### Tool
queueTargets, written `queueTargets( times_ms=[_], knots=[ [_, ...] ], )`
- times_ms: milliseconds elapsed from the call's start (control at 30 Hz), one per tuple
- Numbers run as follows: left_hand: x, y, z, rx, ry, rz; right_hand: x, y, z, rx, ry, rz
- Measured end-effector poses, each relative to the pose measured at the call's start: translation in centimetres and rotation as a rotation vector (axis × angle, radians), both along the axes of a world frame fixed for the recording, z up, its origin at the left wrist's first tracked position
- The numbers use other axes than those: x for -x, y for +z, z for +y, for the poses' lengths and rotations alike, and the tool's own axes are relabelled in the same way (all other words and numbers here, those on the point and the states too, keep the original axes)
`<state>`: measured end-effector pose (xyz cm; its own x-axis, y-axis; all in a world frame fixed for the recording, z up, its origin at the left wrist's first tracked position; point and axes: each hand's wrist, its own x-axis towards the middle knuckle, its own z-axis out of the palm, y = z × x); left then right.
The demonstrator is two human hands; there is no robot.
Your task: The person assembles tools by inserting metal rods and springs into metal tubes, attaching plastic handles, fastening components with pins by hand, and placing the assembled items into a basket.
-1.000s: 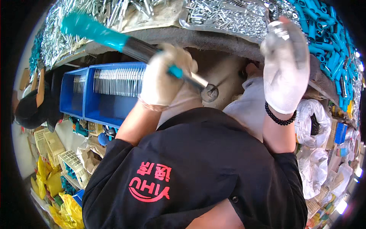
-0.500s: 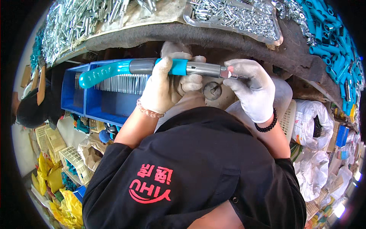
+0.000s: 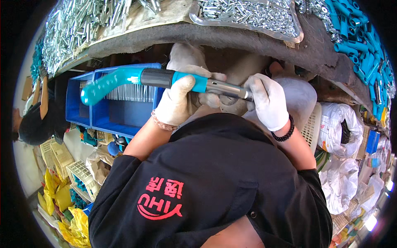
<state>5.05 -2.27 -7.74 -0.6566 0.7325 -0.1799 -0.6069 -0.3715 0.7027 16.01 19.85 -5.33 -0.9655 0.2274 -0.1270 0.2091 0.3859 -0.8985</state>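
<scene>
I hold a long tool [image 3: 136,78] with a teal handle and a black and metal shaft level in front of my chest. My left hand [image 3: 175,101], in a white glove, grips its teal middle section. My right hand [image 3: 268,99], also gloved, with a black bead bracelet, closes around the metal tip end of the tool. Both hands are below the edge of a workbench [image 3: 231,39] covered in grey felt.
On the bench lie a metal tray of silver screws [image 3: 252,16], heaps of metal parts [image 3: 78,25] at left and teal plastic pieces [image 3: 359,37] at right. A blue crate [image 3: 111,111] stands under the bench. Another person [image 3: 35,120] is at far left. White bags [image 3: 343,128] and baskets sit around.
The tool came down from a raised tilt to level before my chest. My right hand dropped from the bench top and took hold of the tool's metal end.
</scene>
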Motion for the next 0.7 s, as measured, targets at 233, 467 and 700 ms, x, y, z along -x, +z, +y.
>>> queueTargets(
  times_ms=[233,467,700],
  knots=[
    [0.0,1.0,0.7,0.083,0.100,0.069,0.4,0.5,-1.3,0.293,-0.044,0.122],
    [0.3,-0.3,0.3,-0.048,0.069,-0.173,0.7,0.5,-0.1,-0.283,0.182,0.632],
    [0.0,-0.2,0.8,-0.053,0.083,-0.041,0.3,1.3,-0.6,0.505,-0.099,-0.013]
  ],
)
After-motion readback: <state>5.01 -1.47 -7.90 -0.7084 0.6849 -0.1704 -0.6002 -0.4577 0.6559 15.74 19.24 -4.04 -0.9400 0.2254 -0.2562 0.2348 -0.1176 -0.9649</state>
